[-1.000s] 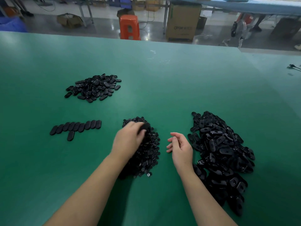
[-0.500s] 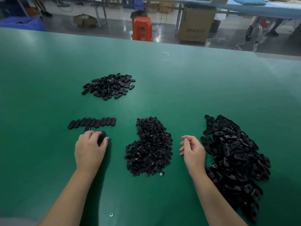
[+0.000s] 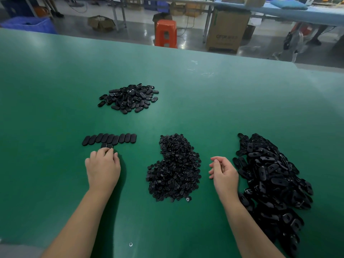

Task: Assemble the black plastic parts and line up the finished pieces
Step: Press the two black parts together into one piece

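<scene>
A row of finished black oval pieces (image 3: 109,139) lies on the green table (image 3: 223,108) at the left. Just below it, two more oval pieces (image 3: 107,145) sit side by side, and the fingertips of my left hand (image 3: 103,165) rest on them. A heap of small black inserts (image 3: 175,167) lies in the middle. A large heap of black oval shells (image 3: 270,183) fills the right side. My right hand (image 3: 224,173) hovers between these two heaps, fingers loosely curled, nothing visible in it. Another pile of oval pieces (image 3: 129,98) sits farther back.
A single small loose part (image 3: 130,244) lies near the table's front edge. Beyond the table's far edge stand an orange stool (image 3: 166,33), a cardboard box (image 3: 226,32) and a blue crate (image 3: 29,25).
My left hand left the insert heap and carried a piece left to the spot under the row, setting it beside the lone piece there. My right hand stayed near the shell heap.
</scene>
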Action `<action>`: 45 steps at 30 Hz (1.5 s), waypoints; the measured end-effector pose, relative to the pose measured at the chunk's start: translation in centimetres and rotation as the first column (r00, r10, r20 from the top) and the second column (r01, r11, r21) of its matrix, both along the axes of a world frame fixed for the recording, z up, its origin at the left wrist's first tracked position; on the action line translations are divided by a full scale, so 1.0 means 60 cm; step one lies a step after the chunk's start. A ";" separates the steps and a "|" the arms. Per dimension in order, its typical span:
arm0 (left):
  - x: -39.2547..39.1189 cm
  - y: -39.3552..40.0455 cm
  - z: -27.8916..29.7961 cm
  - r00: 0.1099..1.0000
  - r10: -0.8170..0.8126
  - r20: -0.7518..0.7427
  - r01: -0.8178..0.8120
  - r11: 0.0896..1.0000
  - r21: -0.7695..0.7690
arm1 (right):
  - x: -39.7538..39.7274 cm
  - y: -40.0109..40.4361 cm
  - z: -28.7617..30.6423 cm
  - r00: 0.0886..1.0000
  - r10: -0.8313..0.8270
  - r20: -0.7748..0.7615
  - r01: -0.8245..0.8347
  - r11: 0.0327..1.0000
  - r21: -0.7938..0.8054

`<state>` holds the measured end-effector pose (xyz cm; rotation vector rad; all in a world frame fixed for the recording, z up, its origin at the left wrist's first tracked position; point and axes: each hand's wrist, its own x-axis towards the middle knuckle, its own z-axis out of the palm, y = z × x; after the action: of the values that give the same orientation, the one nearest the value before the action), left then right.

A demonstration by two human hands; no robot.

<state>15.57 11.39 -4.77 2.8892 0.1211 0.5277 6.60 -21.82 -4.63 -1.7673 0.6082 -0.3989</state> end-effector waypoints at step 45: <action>0.012 -0.039 0.021 0.995 0.018 -0.100 -0.025 0.997 -0.067 | -0.001 0.002 0.002 1.000 -0.006 -0.006 0.006 0.999 -0.047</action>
<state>16.30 9.03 -3.50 2.8500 0.1822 0.3756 6.56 -21.71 -4.48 -1.8118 0.6130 -0.4152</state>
